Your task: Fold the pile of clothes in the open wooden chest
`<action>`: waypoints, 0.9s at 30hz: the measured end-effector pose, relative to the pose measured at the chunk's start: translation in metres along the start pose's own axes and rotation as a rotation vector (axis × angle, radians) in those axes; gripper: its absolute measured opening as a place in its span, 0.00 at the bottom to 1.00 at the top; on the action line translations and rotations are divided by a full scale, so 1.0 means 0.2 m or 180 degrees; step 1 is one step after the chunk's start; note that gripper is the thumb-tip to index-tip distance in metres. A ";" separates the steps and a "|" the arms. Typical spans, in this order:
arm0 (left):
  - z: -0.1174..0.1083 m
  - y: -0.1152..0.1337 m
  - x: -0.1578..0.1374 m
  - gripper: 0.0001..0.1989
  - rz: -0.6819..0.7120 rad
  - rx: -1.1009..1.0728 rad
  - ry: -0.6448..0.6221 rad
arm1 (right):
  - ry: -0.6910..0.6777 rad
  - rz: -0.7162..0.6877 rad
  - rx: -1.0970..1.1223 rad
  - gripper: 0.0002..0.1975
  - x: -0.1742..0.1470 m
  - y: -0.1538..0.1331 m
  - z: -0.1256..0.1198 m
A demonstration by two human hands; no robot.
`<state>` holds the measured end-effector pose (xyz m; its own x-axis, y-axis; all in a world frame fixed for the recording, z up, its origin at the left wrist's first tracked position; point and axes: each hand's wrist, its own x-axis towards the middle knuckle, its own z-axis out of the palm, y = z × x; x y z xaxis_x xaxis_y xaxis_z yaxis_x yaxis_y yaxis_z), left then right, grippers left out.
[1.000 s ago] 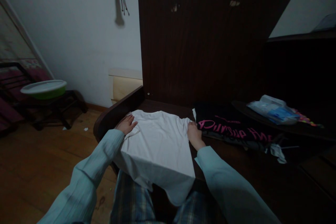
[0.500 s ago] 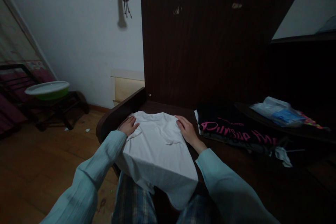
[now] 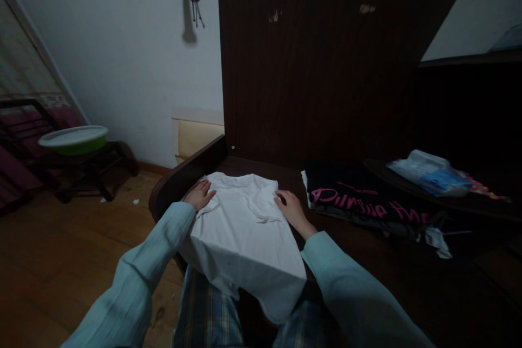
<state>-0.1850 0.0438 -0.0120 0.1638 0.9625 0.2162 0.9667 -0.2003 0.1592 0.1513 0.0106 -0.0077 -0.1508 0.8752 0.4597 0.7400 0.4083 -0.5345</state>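
Note:
A white shirt lies spread on the dark wooden surface, its lower end hanging over the front edge above my lap. My left hand rests flat on the shirt's left upper edge, fingers stretched out. At the right edge of the cloth is my right hand, fingers slightly bent and apart, the tips touching the fabric or just over it. To the right of that hand sits a folded stack of dark clothes with pink lettering on top.
Clear plastic packaging with blue in it lies at the right. A raised wooden side bounds the surface on the left. Further left, a green basin stands on a dark chair. A tall dark panel rises behind.
My right hand has slid a little down along the shirt's right edge, toward me, and its fingers are more bent. The left hand and the shirt stay nearly in place.

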 end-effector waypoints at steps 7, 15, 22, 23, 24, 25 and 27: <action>0.01 0.00 0.00 0.28 -0.0062 0.0059 -0.0078 | -0.0588 -0.0051 -0.0725 0.19 -0.03 -0.01 0.03; -0.01 0.02 0.00 0.28 -0.0056 0.0094 -0.0089 | -0.0135 -0.0405 -0.0246 0.16 -0.01 -0.04 0.02; -0.01 0.01 0.00 0.27 -0.0038 0.0145 -0.0065 | -0.1181 -0.0525 -0.0650 0.26 -0.06 -0.09 0.05; -0.01 0.01 0.00 0.27 -0.0033 0.0143 -0.0059 | -0.1309 -0.0468 -0.0706 0.27 -0.07 -0.09 0.05; 0.00 0.00 0.00 0.27 -0.0033 0.0138 -0.0051 | -0.1407 -0.0419 -0.0748 0.27 -0.06 -0.10 0.04; 0.00 0.00 0.00 0.27 -0.0037 0.0130 -0.0036 | -0.1478 -0.0383 -0.0777 0.27 -0.06 -0.10 0.04; 0.01 0.00 0.00 0.27 -0.0044 0.0103 0.0007 | -0.1570 -0.0337 -0.0803 0.27 -0.06 -0.11 0.03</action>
<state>-0.1850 0.0443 -0.0130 0.1499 0.9648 0.2163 0.9747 -0.1808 0.1311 0.1329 -0.0061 -0.0059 -0.4765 0.8752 0.0834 0.8288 0.4788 -0.2895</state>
